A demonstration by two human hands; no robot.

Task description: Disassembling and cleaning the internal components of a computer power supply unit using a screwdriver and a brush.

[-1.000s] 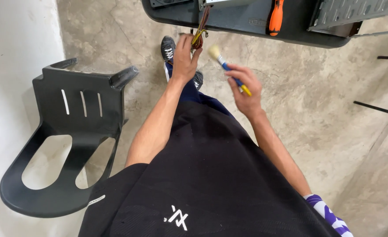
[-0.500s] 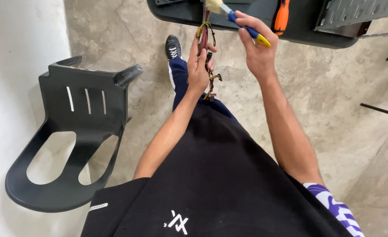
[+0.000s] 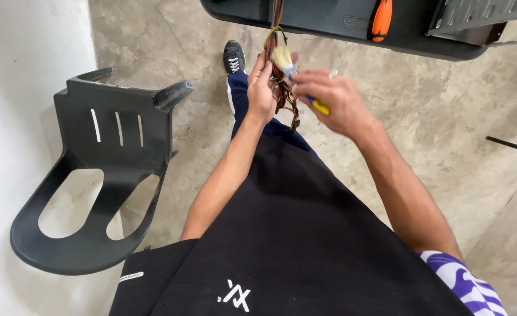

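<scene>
My left hand (image 3: 262,89) grips a bundle of coloured wires (image 3: 283,96) that hangs down from the dark table edge (image 3: 329,32) above. Red, yellow and black strands show beside my fingers. My right hand (image 3: 331,105) holds a small brush (image 3: 293,67) with pale bristles and a blue and yellow handle. The bristles rest against the wire bundle just right of my left hand's fingers. Both hands are close together below the table edge.
An orange-handled screwdriver (image 3: 381,17) lies on the table, next to a grey metal panel (image 3: 481,14). A black plastic chair (image 3: 100,169) stands at the left near a white wall. My shoe (image 3: 234,57) rests on the concrete floor.
My right hand has come down from the table edge and brought the brush onto the wires. My left hand keeps its hold on the bundle and shifted slightly.
</scene>
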